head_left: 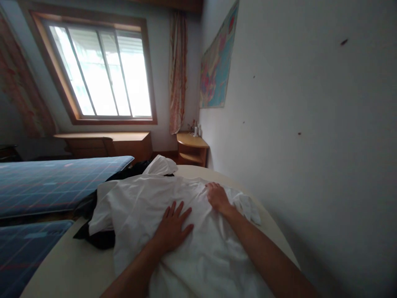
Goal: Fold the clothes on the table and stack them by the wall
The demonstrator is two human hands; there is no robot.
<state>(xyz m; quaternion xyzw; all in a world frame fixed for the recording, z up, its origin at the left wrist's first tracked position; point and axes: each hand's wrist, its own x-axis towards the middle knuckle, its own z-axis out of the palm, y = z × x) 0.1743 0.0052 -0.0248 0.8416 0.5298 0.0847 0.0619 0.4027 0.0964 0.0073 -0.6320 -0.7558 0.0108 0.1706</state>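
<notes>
A white T-shirt (136, 207) lies spread over a round table, its sleeves out to the left and right and its cloth wrinkled. Flat on the middle of it rests my left hand (173, 225), fingers spread. Near the shirt's far edge, my right hand (217, 196) has its fingers curled closed on the fabric. Black cloth (104, 239) shows from under the shirt's left side. Beyond the far edge sits a bunched white cloth (160, 165). The near part of the shirt runs out of the picture at the bottom.
The pale round tabletop (77, 265) borders a white wall (294, 178) on the right. Two blue checked mattresses (62, 182) lie to the left. Farther back stand a wooden desk (133, 138) below the window and a corner shelf (192, 140).
</notes>
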